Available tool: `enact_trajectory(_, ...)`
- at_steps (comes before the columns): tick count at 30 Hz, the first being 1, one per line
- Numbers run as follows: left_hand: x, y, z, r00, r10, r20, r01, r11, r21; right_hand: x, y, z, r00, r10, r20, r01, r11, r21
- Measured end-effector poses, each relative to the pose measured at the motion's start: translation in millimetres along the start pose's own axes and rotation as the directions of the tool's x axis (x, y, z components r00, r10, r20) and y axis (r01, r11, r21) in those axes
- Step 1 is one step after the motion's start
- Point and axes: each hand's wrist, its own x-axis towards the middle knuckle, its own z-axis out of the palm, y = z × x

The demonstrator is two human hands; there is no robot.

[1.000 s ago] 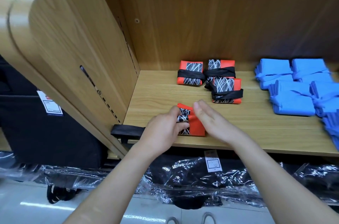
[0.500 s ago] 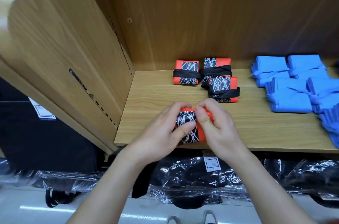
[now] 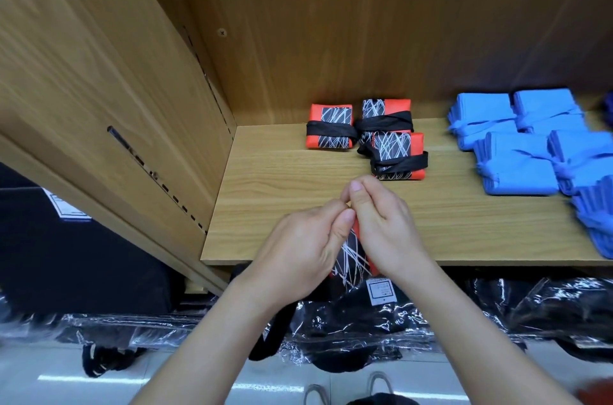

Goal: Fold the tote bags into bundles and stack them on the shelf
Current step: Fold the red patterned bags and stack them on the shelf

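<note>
A folded orange tote bag [image 3: 352,255] with a black panel of white scribbled lines is held upright between both hands, over the front edge of the wooden shelf [image 3: 298,179]. My left hand [image 3: 300,255] grips its left side and my right hand [image 3: 384,225] grips its right side, fingertips meeting at the top. Most of the bag is hidden by the fingers. Its black strap [image 3: 272,335] hangs down below my left wrist. Three finished orange bundles [image 3: 331,130] tied with black straps lie at the back of the shelf.
Several blue bundles [image 3: 517,165] are stacked on the shelf's right side. A wooden side panel [image 3: 116,89] closes off the left. Below the shelf lie black goods in clear plastic [image 3: 365,331] with a white label [image 3: 381,291].
The bag lay flat on the shelf edge with its strap trailing left. Both hands closed round it, lifted it and turned it upright toward me, and the strap now dangles below.
</note>
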Motion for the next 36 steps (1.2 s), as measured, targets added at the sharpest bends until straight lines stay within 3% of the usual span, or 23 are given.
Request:
enact_trajectory(4,3,-1,-3,0.995,-0.055,0.082,0.065,0.99,-0.126,0,1,-4,0.996,-0.084,0.014,0.085,0.995,-0.05)
enact_trajectory(7,5,-6,-13,0.959,-0.16,0.232,0.224,0.932,-0.284,1,1,-10,0.989,-0.145,-0.001,0.143,0.981,-0.134)
enact_trajectory(9,5,-9,-17,0.964,-0.159,0.215,0.211,0.946,-0.245,1,1,-11,0.988,-0.156,0.011,0.157,0.98,-0.122)
enact_trajectory(11,4,-11,-18,0.982,-0.123,0.143,0.133,0.989,-0.063,2,0,-18,0.972,-0.188,0.142,0.206,0.971,-0.121)
enact_trajectory(12,4,-11,-20,0.989,-0.101,0.111,0.099,0.995,0.021,5,-1,-24,0.943,-0.184,0.278,0.228,0.964,-0.135)
enact_trajectory(14,4,-9,-21,0.991,-0.067,0.112,0.052,0.99,0.128,10,-11,-38,0.806,-0.025,0.592,0.221,0.939,-0.262)
enact_trajectory(15,5,-6,-19,0.989,-0.066,0.135,0.044,0.986,0.159,14,-15,-44,0.731,0.077,0.678,0.246,0.897,-0.367)
enact_trajectory(17,7,0,-17,0.982,-0.081,0.168,0.047,0.98,0.193,17,-21,-50,0.687,0.165,0.707,0.346,0.782,-0.518)
enact_trajectory(23,12,-7,-38,0.962,-0.16,0.222,0.138,0.984,0.111,21,-26,-68,0.837,-0.064,0.543,0.389,0.768,-0.509)
enact_trajectory(27,14,-6,-35,0.992,-0.056,0.112,0.058,0.998,-0.012,19,-28,-71,0.836,-0.079,0.543,0.392,0.778,-0.491)
enact_trajectory(31,23,-2,-34,0.988,-0.042,0.151,0.039,0.999,0.025,16,-28,-72,0.834,-0.072,0.547,0.38,0.794,-0.475)
enact_trajectory(34,23,-6,-47,0.965,-0.13,0.227,0.118,0.991,0.067,15,-25,-83,0.848,-0.023,0.53,0.338,0.793,-0.506)
enact_trajectory(36,19,-17,-63,0.953,-0.24,0.183,0.258,0.963,-0.08,17,-18,-97,0.88,0.0,0.475,0.273,0.819,-0.505)
